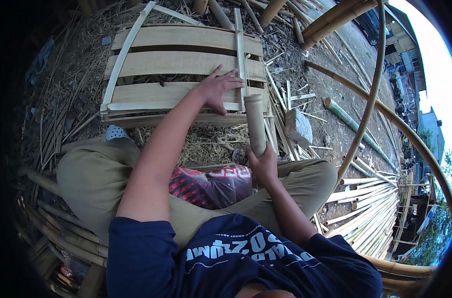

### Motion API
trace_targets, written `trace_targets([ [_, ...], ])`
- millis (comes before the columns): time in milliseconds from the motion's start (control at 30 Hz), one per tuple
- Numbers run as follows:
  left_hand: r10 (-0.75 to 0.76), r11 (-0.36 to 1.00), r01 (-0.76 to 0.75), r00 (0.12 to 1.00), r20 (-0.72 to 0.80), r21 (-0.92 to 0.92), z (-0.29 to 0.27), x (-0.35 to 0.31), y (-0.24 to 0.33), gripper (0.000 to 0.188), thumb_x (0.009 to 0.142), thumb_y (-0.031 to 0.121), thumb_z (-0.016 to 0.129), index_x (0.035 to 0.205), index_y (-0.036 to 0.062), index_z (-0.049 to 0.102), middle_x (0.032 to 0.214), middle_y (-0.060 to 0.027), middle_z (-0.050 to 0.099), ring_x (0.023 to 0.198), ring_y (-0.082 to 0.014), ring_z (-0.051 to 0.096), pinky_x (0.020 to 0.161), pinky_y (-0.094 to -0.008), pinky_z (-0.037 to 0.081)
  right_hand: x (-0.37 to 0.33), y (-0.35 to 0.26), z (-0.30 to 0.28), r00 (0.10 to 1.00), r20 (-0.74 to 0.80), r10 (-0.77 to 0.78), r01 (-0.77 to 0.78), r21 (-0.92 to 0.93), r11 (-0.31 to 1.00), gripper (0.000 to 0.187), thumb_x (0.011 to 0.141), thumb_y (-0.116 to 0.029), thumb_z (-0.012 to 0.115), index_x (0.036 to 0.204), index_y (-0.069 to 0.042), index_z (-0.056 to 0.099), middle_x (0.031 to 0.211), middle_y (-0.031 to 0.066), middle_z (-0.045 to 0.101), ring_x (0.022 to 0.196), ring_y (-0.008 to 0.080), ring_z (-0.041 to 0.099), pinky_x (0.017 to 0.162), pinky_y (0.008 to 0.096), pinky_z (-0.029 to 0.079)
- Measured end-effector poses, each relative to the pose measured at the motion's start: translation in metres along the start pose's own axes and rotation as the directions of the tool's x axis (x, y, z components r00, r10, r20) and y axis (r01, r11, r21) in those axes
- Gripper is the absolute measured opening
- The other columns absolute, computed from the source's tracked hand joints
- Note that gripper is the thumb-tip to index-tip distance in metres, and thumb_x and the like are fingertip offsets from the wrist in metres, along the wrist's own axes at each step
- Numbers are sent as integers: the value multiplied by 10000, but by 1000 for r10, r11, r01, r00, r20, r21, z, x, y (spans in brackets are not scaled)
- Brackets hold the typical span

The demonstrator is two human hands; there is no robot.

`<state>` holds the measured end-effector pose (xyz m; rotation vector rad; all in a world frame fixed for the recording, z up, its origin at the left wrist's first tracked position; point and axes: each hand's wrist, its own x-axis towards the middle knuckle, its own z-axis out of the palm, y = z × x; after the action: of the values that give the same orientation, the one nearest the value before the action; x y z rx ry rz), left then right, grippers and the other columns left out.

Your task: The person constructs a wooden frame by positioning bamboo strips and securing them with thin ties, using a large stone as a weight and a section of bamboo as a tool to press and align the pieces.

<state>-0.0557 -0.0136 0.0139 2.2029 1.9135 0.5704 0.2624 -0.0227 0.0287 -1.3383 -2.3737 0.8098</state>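
A low wooden slatted platform [181, 63] lies before me, with pale split bamboo strips framing its top. Over its near right part reaches my left hand [217, 93], fingers spread, the tips at the upright bamboo strip [240, 49] along the right side. Whether they press on that strip I cannot tell. My right hand [263, 166] is closed around the lower end of a short, thick bamboo piece [256, 121]. Its upper end stands by the platform's near right corner, close to the left hand's fingertips.
A grey stone block [299, 128] sits right of the platform among bamboo offcuts. Farther right lie a green bamboo pole [355, 124] and a stack of bamboo poles [367, 218]. Curved bamboo poles [370, 99] arch across the right side. Straw and shavings cover the ground.
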Motion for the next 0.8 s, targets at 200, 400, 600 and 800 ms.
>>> trace_targets([
  [200, -5, 1000, 4, 1000, -23, -23, 2, -2, -1, 1177, 494, 384, 968, 1549, 215, 476, 1622, 16, 466, 1599, -204, 240, 1322, -579, 17, -12, -12, -8, 979, -189, -71, 113, 223, 968, 503, 890, -417, 791, 951, 40, 588, 803, 298, 700, 793, 491, 713, 694, 531, 547],
  [400, -15, 1000, 15, 1000, 3, -14, 4, -6, 1, 1168, 495, 365, 973, 1543, 218, 478, 1614, 26, 472, 1600, -192, 233, 1325, -573, 14, -17, -9, -5, 956, -256, -144, 199, 204, 959, 463, 892, -379, 791, 1020, 14, 584, 796, 272, 710, 754, 461, 726, 673, 502, 557],
  [600, -37, 999, 37, 999, -1, -21, 0, -6, 1, 1160, 496, 356, 973, 1539, 214, 485, 1615, 23, 471, 1595, -205, 250, 1323, -581, 27, -12, -12, -6, 994, -91, -57, 44, -145, 988, 467, 885, -377, 792, 1019, 8, 564, 789, 280, 703, 779, 479, 719, 691, 544, 555],
  [800, -33, 999, 33, 999, 27, -11, 1, -6, 0, 1139, 497, 338, 957, 1531, 224, 494, 1631, 27, 442, 1598, -218, 242, 1323, -585, -1, -18, -13, -7, 986, -152, -75, 66, -63, 996, 484, 892, -390, 776, 1053, 22, 576, 792, 290, 702, 793, 497, 712, 708, 551, 547],
])
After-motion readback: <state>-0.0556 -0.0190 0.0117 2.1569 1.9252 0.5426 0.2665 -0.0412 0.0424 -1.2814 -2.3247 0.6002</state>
